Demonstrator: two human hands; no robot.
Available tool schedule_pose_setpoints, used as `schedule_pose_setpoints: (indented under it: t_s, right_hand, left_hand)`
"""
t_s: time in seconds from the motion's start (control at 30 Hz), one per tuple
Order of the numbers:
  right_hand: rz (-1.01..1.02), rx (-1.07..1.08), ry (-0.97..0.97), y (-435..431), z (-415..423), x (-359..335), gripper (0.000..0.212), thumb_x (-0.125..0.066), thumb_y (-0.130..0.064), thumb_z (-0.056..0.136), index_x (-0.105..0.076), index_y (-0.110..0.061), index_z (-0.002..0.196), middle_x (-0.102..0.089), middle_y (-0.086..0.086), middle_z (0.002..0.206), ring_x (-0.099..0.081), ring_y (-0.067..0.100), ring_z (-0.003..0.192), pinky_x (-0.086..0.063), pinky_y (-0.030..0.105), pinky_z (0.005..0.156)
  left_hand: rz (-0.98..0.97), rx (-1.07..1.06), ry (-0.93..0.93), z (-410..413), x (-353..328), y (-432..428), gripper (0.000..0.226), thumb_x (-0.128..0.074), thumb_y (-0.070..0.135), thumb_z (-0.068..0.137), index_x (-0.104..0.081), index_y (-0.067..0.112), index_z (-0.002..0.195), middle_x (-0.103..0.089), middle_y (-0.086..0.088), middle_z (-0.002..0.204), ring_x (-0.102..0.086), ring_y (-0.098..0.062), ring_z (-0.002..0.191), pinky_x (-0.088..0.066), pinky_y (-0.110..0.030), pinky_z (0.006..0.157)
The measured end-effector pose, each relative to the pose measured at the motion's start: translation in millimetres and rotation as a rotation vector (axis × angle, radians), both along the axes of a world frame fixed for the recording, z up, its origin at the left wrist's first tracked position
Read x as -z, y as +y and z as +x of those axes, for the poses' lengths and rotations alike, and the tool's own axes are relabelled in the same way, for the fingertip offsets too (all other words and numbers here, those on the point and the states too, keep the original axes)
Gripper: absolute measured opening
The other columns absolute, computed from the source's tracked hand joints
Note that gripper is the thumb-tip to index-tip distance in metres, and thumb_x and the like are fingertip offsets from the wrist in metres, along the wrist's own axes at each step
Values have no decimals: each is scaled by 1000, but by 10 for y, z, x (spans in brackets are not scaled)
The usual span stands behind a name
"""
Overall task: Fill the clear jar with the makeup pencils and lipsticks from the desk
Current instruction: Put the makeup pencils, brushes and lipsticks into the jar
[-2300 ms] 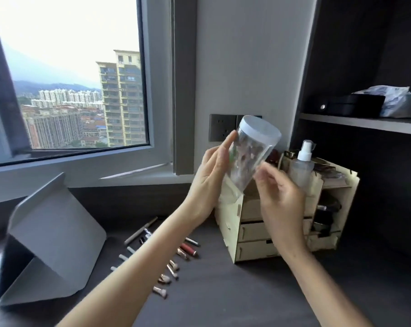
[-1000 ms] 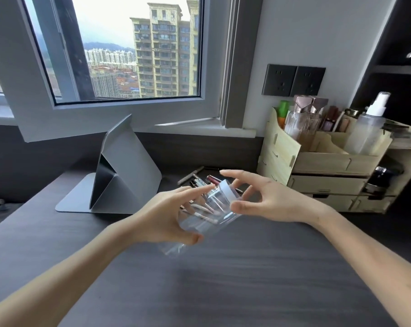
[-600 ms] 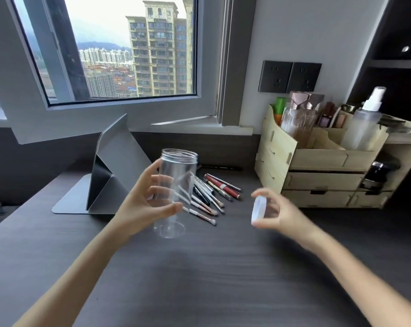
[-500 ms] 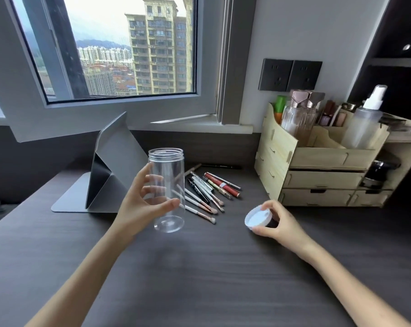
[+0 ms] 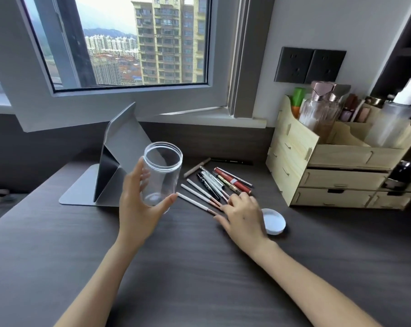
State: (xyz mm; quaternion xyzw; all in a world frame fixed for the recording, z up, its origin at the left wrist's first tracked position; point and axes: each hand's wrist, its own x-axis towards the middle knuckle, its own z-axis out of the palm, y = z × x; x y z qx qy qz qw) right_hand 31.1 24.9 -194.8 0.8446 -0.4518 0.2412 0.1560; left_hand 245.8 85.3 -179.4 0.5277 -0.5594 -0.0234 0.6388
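Head view shows us the makeup pencils and lipsticks (image 5: pixel 215 182) fanned on the desk (image 5: pixel 199 267), long axes running away to our left. Our right hand (image 5: pixel 243 214) is nearer, fingers spread and released over their near tips. Our left hand (image 5: pixel 138 206) grasps the clear jar (image 5: pixel 162 173), empty and mouth-up, just to their left.

Home vanity desk (image 5: pixel 199 267): wooden cosmetics organizer (image 5: pixel 336 175), high-rise window (image 5: pixel 140 41) view.

Grey folded tablet stand (image 5: pixel 119 161) far left on dark wood-grain desk (image 5: pixel 199 267); pale wooden drawer organiser (image 5: pixel 329 171) far right holding bottles; black wall sockets (image 5: pixel 309 65) above.
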Motion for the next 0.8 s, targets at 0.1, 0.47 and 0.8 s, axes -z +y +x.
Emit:
schedule_pose_setpoints:
  t_s: [0.1, 0.47, 0.8]
  right_hand:
    - [-1, 28, 39, -23, 114, 98, 23, -85, -27, 51, -66, -15, 55, -62, 1, 60, -58, 23, 60, -48, 28, 53]
    - [276, -189, -1178, 197, -627, -771, 20, -62, -14, 86, -65, -27, 71, -64, -8, 59, -53, 4, 55, -44, 21, 59]
    - [148, -342, -475, 359, -96, -870, 11, -67, -23, 77, -74, -14, 76, -63, -3, 64, -54, 10, 59, -40, 22, 57]
  left_hand:
    - [-13, -50, -175, 26, 10, 31, 94, -85, 23, 60, -33, 28, 138, -44, 15, 118, -50, -10, 110, -42, -25, 96]
    - [29, -182, -517, -40, -4, 54, 89, -88, 22, 56, -46, 19, 134, -56, 2, 122, -51, -16, 105, -39, -22, 87]
    - [-34, -125, -621, -40, 26, 14, 88, -86, 18, 60, -41, 24, 135, -58, -5, 121, -50, -23, 107, -42, -29, 92]
